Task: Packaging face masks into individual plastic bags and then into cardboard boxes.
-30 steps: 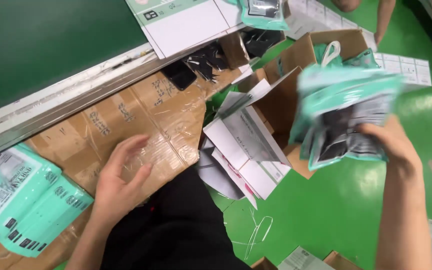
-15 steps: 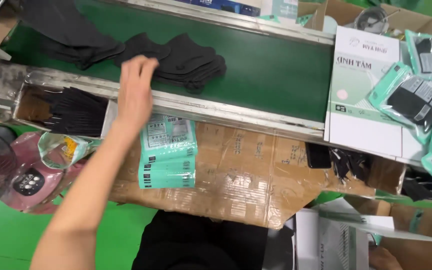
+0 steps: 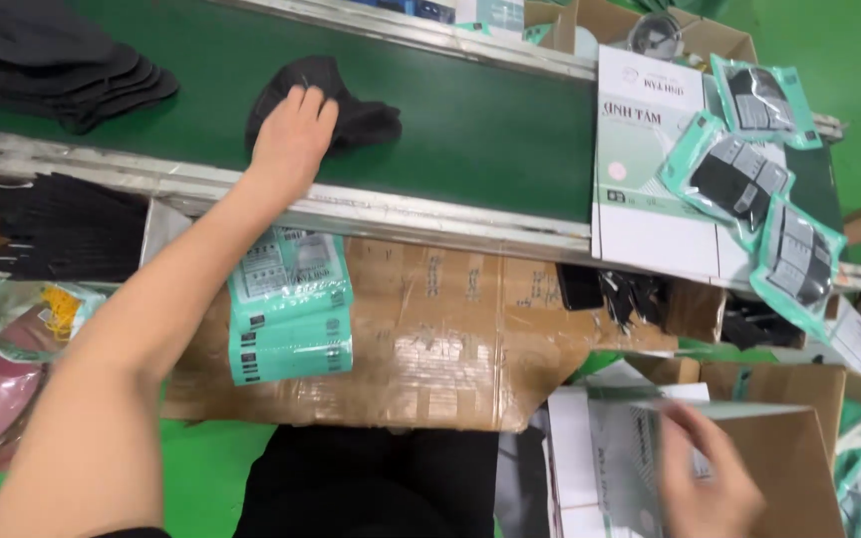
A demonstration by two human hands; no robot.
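Black masks (image 3: 336, 100) lay under the left hand (image 3: 291, 139), fingers spread, near the conveyor belt's (image 3: 470, 125) front edge; more masks (image 3: 72, 70) sat far left. The right hand (image 3: 705, 483) was blurred: finger state unclear.

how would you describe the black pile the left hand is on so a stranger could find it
Start at the green conveyor belt running across the top. The left hand rests on a small black mask pile near its middle. Unlike the wider black stack at the belt's far left, this one sits alone, under the hand.
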